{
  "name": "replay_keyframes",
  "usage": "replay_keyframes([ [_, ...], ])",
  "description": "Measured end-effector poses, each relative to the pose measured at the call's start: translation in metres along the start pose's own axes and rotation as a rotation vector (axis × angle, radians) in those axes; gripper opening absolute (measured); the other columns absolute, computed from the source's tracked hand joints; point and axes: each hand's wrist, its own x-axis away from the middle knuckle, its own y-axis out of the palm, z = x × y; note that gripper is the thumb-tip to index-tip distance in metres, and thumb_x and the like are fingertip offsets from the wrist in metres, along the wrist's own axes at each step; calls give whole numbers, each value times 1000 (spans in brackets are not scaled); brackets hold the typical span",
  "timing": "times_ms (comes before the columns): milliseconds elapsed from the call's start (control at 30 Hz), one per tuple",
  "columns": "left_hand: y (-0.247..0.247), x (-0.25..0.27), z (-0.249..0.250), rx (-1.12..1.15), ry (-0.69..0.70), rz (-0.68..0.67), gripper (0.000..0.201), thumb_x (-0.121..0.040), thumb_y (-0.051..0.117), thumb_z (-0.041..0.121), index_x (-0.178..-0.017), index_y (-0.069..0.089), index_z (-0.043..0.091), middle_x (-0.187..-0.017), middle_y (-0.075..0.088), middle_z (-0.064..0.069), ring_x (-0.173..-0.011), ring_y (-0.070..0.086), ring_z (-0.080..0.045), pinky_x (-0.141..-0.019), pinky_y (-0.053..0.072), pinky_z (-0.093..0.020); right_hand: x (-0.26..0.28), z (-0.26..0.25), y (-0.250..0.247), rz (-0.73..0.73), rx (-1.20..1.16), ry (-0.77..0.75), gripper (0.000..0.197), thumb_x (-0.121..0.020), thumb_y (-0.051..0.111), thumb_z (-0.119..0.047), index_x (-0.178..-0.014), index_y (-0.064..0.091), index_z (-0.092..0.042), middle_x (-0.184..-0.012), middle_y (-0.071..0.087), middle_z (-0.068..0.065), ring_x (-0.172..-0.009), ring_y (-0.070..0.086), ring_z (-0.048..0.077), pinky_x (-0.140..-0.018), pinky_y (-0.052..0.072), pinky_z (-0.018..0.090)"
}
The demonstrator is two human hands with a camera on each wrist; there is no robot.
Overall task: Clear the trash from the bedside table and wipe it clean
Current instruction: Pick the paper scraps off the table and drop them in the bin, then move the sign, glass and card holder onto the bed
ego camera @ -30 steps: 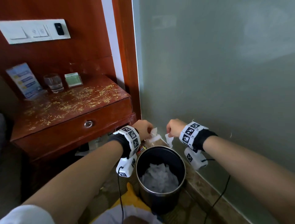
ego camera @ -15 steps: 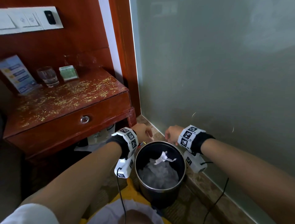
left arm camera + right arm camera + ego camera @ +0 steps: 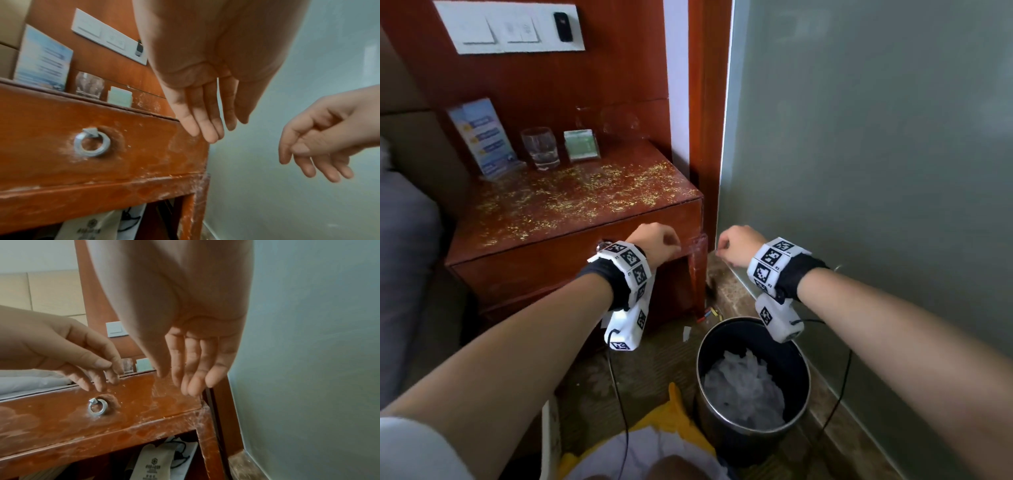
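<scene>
While my left hand (image 3: 654, 245) and right hand (image 3: 739, 245) hung loose-fingered and empty before the bedside table (image 3: 571, 209), yellow crumbs (image 3: 592, 195) covered its top; the bin (image 3: 753, 387) stood below-right.

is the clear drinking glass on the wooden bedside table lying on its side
No, the clear drinking glass stands upright at the back of the red-brown wooden bedside table, beside a small green card.

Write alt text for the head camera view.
Both empty hands, left and right, hover loosely curled before a bedside table strewn with yellow crumbs. A bin of crumpled tissue stands below.
</scene>
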Motion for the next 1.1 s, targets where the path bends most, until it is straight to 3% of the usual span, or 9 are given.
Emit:
replay_keyframes([
  [167, -51, -9, -52, 14, -123, 131, 16, -90, 58, 25, -101, 68, 17, -102, 68, -4, -87, 61, -19, -77, 51, -28, -56, -67, -15, 86, -113, -101, 18, -90, 58, -26, -91, 71, -13, -92, 71, 7, -80, 65, 23, -84, 54, 35],
  [233, -74, -15, -77, 29, -188, 190, 15, -89, 60, 27, -99, 67, 19, -102, 67, -2, -88, 60, -17, -75, 48, -27, -80, -97, -18, 84, -193, -144, 19, -91, 58, -26, -90, 70, -11, -86, 72, 5, -74, 67, 21, -75, 56, 35],
  [333, -110, -25, -118, 22, -278, 252, 16, -88, 61, 28, -99, 67, 18, -101, 68, -3, -86, 58, -16, -73, 46, -27, -119, -142, -24, 60, -250, -204, 17, -91, 58, -25, -94, 68, -11, -86, 71, 5, -71, 67, 18, -62, 52, 25],
  [500, -162, -41, -187, 77, -461, 406, 20, -88, 62, 25, -105, 66, 15, -106, 65, -6, -91, 57, -18, -74, 41, -24, -193, -200, -29, 69, -254, -220, 24, -87, 62, -27, -106, 63, -13, -98, 68, 6, -87, 64, 22, -81, 55, 36],
  [600, -184, -50, -228, 128, -581, 456, 25, -88, 62, 26, -110, 63, 15, -113, 63, -8, -86, 52, -17, -72, 40, -25, -232, -232, -24, 59, -230, -215, 34, -87, 63, -30, -116, 58, -14, -104, 64, 5, -84, 58, 21, -77, 49, 32],
  [767, -210, -69, -283, 251, -717, 555, 32, -85, 67, 27, -111, 58, 11, -111, 64, -8, -94, 57, -22, -73, 41, -27, -283, -278, -10, 21, -180, -274, 47, -87, 63, -32, -128, 47, -15, -117, 60, 7, -104, 59, 24, -83, 44, 29],
  [900, -219, -85, -314, 346, -757, 592, 40, -84, 68, 22, -119, 52, 8, -106, 62, -8, -101, 59, -24, -77, 41, -27, -313, -306, -5, 61, -159, -266, 56, -85, 66, -35, -131, 42, -14, -129, 52, 9, -112, 55, 27, -91, 45, 34],
  [1100, -222, -106, -343, 370, -762, 618, 48, -85, 67, 26, -126, 48, 10, -117, 60, -7, -106, 58, -22, -77, 40, -25, -346, -333, 1, 92, -117, -237, 67, -84, 66, -37, -138, 33, -15, -138, 36, 11, -123, 45, 32, -99, 39, 40],
])
